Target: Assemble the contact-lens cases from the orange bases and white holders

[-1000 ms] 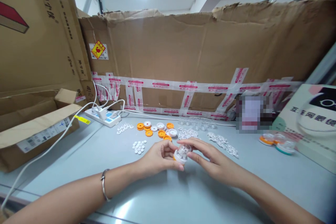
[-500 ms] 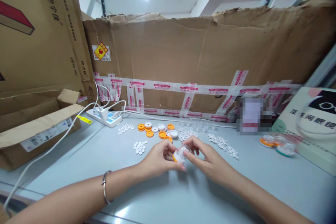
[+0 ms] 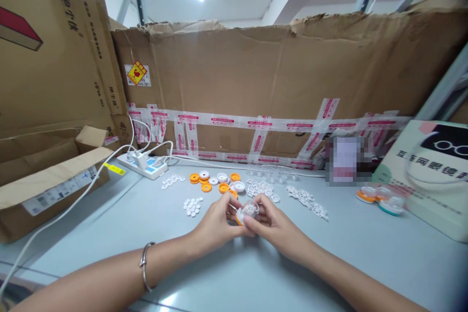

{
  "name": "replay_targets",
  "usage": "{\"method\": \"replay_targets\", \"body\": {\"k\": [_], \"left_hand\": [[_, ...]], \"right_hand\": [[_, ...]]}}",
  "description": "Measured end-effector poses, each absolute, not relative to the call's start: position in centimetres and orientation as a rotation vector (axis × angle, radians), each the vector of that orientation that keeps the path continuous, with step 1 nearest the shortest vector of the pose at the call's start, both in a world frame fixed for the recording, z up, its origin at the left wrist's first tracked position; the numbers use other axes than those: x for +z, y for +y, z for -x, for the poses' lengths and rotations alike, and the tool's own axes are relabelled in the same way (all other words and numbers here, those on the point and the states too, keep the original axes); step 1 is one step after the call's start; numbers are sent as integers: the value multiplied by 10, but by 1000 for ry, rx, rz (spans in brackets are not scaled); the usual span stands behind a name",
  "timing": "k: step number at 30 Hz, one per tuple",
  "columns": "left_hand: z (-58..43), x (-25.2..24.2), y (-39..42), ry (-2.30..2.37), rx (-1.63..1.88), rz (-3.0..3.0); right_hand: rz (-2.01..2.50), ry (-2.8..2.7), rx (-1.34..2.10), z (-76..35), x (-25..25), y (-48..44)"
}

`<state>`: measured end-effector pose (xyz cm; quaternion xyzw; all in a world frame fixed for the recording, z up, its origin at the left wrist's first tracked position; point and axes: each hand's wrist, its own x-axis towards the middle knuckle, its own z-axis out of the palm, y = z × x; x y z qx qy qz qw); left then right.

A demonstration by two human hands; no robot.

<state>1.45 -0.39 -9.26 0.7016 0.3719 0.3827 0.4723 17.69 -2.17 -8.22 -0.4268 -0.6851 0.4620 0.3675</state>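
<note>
Between my two hands is a small round plastic piece (image 3: 250, 209) with an orange base, white inside and a clear cap-like top. My left hand (image 3: 215, 222) pinches it on the orange side, thumb below and fingers behind. From the other side my right hand (image 3: 277, 224) grips the clear part, thumb at the front. Fingers hide some of the piece. Just beyond the hands lie orange rings (image 3: 224, 187) and white round parts (image 3: 239, 186). White perforated discs (image 3: 259, 187) and a row of clear caps (image 3: 272, 173) are behind them.
Small white discs (image 3: 192, 206) and white rings (image 3: 173, 181) lie to the left. More perforated white pieces (image 3: 307, 201) spread right. Capped round pieces (image 3: 390, 204) sit by a printed box (image 3: 427, 180). A power strip (image 3: 146, 168), its cables and an open carton (image 3: 54, 180) stand left.
My right fingers have shifted around the clear part, and the piece has turned slightly in my hands. The whole view has moved a little; the loose parts stay where they were.
</note>
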Motion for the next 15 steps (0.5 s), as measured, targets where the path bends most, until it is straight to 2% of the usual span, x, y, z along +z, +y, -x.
{"method": "replay_targets", "body": {"k": [10, 15], "left_hand": [[-12, -88, -8, 808, 1000, -1987], [-3, -79, -9, 854, 1006, -2186]], "right_hand": [[1122, -1845, 1053, -190, -68, -12], [1415, -1819, 850, -258, -50, 18]]}}
